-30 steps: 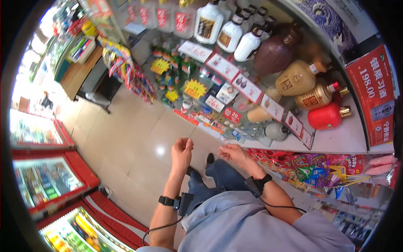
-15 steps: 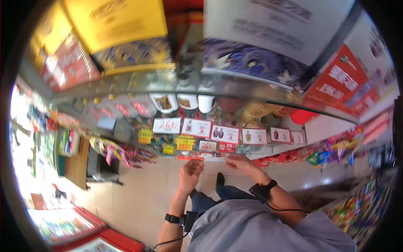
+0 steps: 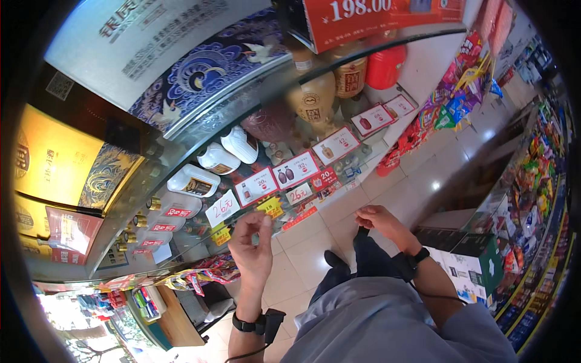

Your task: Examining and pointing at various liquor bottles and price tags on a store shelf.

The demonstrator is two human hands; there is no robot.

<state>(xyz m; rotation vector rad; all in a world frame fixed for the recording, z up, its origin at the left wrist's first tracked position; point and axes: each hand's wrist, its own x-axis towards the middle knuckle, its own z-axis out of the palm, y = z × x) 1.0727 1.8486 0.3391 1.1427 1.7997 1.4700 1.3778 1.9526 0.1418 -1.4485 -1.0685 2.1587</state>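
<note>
My left hand (image 3: 251, 245) is raised in front of the shelf edge, its fingers curled and the thumb bent towards them. Nothing shows in its grasp. Beside it, from this angle, are a yellow price tag (image 3: 270, 206) and a white handwritten price card (image 3: 222, 208); I see no clear contact. Farther right, over the floor, my right hand (image 3: 382, 221) has its fingers bent together in a loose pinch. Whatever may lie between those fingertips is hidden. White bottles (image 3: 193, 181) lie or lean behind the price cards on the glass shelf.
Large gift boxes (image 3: 212, 85) stand on the upper glass shelf, with tan jugs (image 3: 313, 100) below. Bagged snacks (image 3: 448, 103) hang at the right. A green-and-white carton (image 3: 463, 260) stands on the tiled floor (image 3: 299, 257) by snack racks (image 3: 532, 175).
My view has turned right along the shelf. My hands are farther apart: the left is now nearer the price tags, the right farther out over the floor.
</note>
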